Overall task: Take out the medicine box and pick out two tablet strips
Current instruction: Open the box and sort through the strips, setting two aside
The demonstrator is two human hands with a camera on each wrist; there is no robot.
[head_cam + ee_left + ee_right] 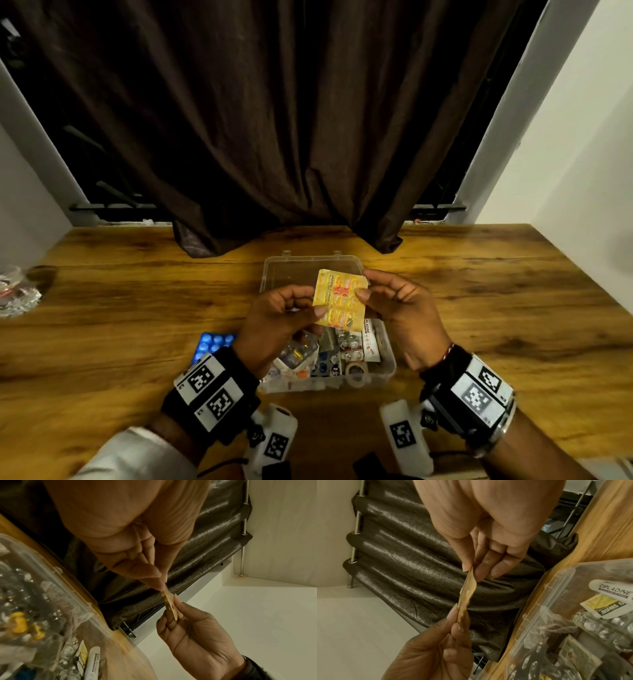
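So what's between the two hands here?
The yellow strip: left hand and right hand each pinch an edge of it above the open box. Clearest in the head view.

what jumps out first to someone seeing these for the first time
The yellow tablet strip at the centre, pinched at its edges by the left hand and the right hand above the open clear medicine box crammed with blister packs. Next, a blue tablet strip lies on the wooden table left of the box, and a dark brown curtain fills the background.
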